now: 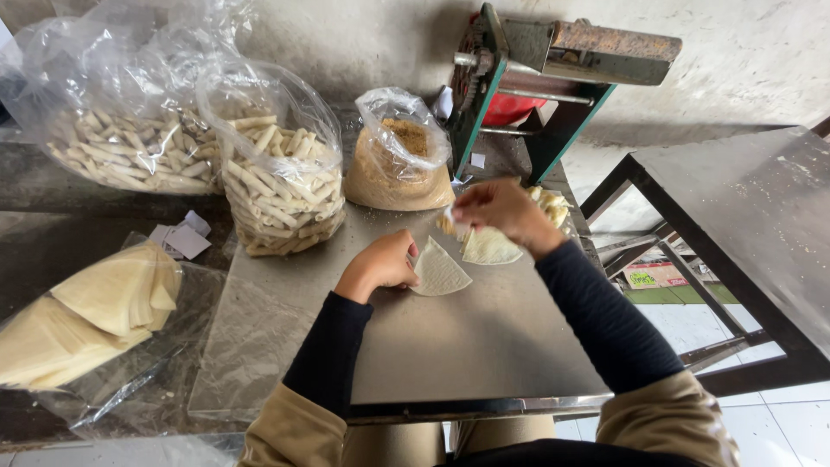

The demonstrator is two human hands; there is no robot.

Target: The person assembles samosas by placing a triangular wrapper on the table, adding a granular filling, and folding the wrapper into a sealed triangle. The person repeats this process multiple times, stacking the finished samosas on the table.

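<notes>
From the head camera I look down on a grey steel worktop [484, 346], dull and smudged, its near edge a bright metal lip just above my lap. My left hand [380, 264] rests on it with the fingers curled in, pressing the edge of a quarter-round pastry wrapper [441, 272] that lies flat on the steel, just left of centre. My right hand [501, 212] is raised a little above the top, fingers pinched shut on a small pale scrap [456, 222] — dough or filling, I can't make out which. Under it sits a small stack of wrappers [488, 248], and beyond that a loose heap of pale pieces [553, 207] at the far right edge.

Along the back of the surface stand clear plastic bags: two full of rolled pastry sticks — a wide one [130, 147] at far left and a taller one [281, 190] beside it — and a smaller bag of brown crumbs [398, 169], its mouth open. At left, on a darker counter, a flat plastic bag of folded yellow sheets [95, 311] lies beside some small paper slips [183, 238].

Behind the worktop a rusty metal machine on a green frame [553, 78] stands against a rough whitewashed wall [743, 60]. To the right is another dark metal table [743, 225], well apart, and below it a pale tiled floor [778, 424].
</notes>
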